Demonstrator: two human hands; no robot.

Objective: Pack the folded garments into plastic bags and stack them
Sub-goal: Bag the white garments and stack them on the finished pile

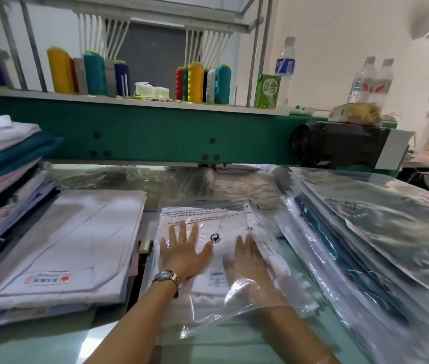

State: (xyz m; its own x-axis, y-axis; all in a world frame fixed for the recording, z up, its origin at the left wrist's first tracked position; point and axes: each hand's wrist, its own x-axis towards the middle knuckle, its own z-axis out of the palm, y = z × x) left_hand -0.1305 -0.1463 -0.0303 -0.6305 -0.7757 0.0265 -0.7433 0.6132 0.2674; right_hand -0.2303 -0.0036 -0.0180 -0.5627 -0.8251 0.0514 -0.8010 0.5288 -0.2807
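Note:
A folded white garment (pixel 208 261) lies in the middle of the table inside a clear plastic bag (pixel 200 214) printed with warning text. My left hand (pixel 183 248), a watch on its wrist, rests flat on top of the bag with fingers spread. My right hand (pixel 247 266) is inside the bag's open near end, flat on the garment under the film. A pile of unbagged folded white garments (pixel 71 245) sits to the left. A slanting stack of bagged garments (pixel 366 245) lies to the right.
A tall stack of folded shirts (pixel 0 164) in white, teal and pink stands at the far left. Behind runs a green machine beam (pixel 155 132) with thread cones (pixel 195 82), a green carton (pixel 267 91) and water bottles (pixel 371 80). Loose empty bags (pixel 208 182) lie beyond.

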